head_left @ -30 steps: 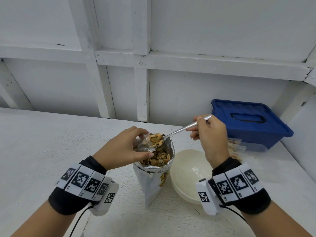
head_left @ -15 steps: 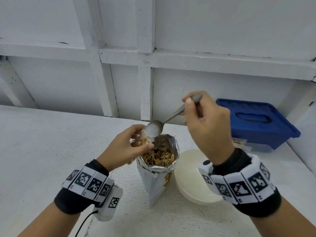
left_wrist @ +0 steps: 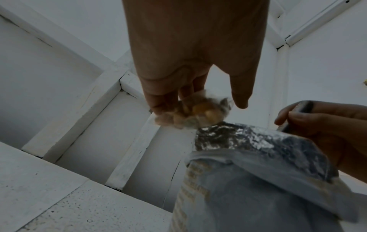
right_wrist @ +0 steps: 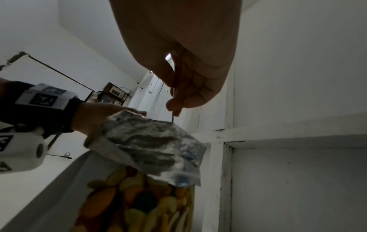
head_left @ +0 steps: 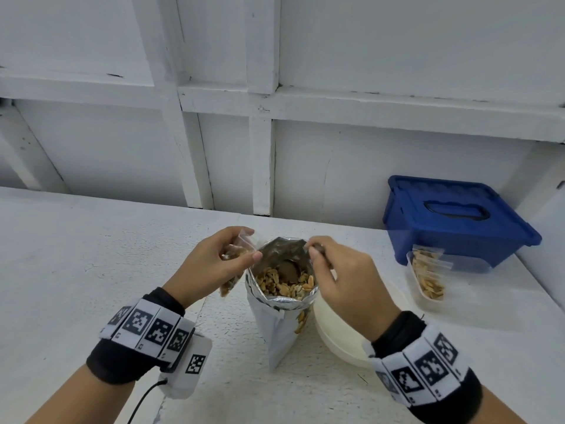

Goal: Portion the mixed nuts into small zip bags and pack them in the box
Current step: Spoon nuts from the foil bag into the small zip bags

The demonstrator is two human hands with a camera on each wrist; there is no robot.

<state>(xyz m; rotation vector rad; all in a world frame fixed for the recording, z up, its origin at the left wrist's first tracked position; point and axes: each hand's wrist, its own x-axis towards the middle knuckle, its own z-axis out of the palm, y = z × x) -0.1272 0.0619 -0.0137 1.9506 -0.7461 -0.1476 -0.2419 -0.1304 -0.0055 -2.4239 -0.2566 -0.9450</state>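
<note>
Fingers (head_left: 244,232) of left hand (head_left: 211,264) pinching small zip bag (head_left: 234,267) beside foil pouch (head_left: 281,301); right hand (head_left: 342,280) gripping spoon (head_left: 289,270) inside.

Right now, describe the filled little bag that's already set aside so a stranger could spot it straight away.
Start at the blue box on the far right of the white table. Leaning against its front is a small clear zip bag of nuts. Unlike the clear bag in the left hand or the big foil pouch, no hand touches it.
</note>
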